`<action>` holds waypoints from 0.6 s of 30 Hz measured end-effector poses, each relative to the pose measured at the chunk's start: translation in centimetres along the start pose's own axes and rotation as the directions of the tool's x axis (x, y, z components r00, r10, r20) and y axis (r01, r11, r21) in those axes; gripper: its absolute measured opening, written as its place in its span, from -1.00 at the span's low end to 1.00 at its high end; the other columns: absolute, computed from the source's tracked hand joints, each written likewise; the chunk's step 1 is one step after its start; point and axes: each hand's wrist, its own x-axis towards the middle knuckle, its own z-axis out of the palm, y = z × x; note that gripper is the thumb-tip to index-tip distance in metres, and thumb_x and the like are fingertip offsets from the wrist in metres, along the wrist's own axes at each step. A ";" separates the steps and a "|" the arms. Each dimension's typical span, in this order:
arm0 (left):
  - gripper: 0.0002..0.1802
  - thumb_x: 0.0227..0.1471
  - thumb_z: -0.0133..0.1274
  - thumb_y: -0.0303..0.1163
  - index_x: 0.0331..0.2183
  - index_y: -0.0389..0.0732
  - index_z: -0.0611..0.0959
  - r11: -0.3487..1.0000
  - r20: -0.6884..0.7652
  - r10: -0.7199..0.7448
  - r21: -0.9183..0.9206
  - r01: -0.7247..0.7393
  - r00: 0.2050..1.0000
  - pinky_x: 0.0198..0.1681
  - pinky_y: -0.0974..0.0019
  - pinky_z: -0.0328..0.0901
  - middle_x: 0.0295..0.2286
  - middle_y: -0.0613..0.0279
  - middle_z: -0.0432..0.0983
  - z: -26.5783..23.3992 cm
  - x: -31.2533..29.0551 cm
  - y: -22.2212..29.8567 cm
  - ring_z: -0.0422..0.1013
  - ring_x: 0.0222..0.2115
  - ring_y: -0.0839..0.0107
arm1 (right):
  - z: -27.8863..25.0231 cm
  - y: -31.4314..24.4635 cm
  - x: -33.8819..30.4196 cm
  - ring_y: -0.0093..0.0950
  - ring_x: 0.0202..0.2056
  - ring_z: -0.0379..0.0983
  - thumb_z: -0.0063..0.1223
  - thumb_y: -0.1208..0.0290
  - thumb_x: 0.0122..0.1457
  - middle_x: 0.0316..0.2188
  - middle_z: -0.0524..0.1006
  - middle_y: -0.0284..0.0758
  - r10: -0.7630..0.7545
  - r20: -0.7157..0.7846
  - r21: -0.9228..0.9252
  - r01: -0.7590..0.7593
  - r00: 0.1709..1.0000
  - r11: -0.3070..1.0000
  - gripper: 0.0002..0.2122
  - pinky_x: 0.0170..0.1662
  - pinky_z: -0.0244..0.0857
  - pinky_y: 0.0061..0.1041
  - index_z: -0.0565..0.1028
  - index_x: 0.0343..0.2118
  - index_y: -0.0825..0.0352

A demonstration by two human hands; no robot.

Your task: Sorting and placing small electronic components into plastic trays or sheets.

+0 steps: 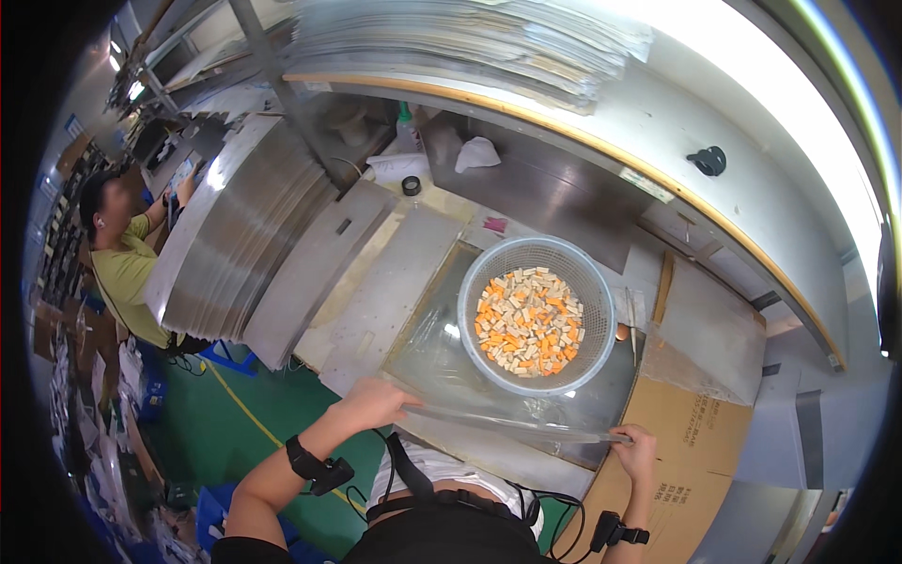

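Observation:
A clear plastic sheet (512,428) is stretched between my two hands along the near edge of the work surface. My left hand (374,404) is closed on its left end. Its right end is pinched in my right hand (636,449), beside a cardboard sheet. Just beyond the plastic stands a round grey mesh basket (601,334) on a glossy greyish panel. Many small orange and cream blocks (529,321) fill its bottom. Whether the plastic runs on under the basket, I cannot tell.
A tall stack of thin metal plates (246,221) rises at the left. Tweezers (631,324) lie right of the basket; flat cardboard (672,461) covers the right side. A roll of black tape (411,185) sits further back, below a shelf (564,117). Another person (127,263) works far left.

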 end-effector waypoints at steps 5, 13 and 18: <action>-0.58 -0.38 -0.05 -0.45 -0.31 0.09 0.49 0.993 -0.289 0.005 -0.108 -0.038 0.957 -0.36 0.28 0.24 -0.42 0.19 0.42 1.9 -1.8 -2.8 0.34 -0.40 0.24 | 0.3 0.3 -0.1 -0.38 -0.52 0.37 0.03 0.66 -0.43 -0.60 0.44 -0.23 -0.044 -0.024 0.003 0.044 0.999 0.999 -0.83 -0.42 0.22 -0.55 0.45 -0.62 0.37; -0.49 -0.40 -0.13 -0.59 -0.28 0.07 0.48 0.944 -0.240 -0.226 -0.292 0.151 0.944 -0.33 0.28 0.24 -0.35 0.17 0.39 4.5 -3.4 -2.2 0.34 -0.40 0.20 | 0.8 0.5 -1.4 -0.35 -0.47 0.36 0.01 0.66 -0.42 -0.59 0.45 -0.25 -0.098 -0.082 -0.028 0.097 0.992 0.995 -0.83 -0.37 0.23 -0.52 0.45 -0.62 0.36; -0.48 -0.39 -0.15 -0.65 -0.25 -0.02 0.46 0.889 -0.410 -0.228 -0.458 0.017 0.883 -0.38 0.28 0.26 -0.36 0.10 0.39 7.9 -3.5 -1.7 0.36 -0.45 0.16 | 1.0 -0.2 -2.8 -0.35 -0.38 0.32 -0.04 0.68 -0.52 -0.47 0.44 -0.30 -0.218 -0.145 -0.150 0.196 0.965 0.969 -0.76 -0.33 0.23 -0.50 0.46 -0.62 0.30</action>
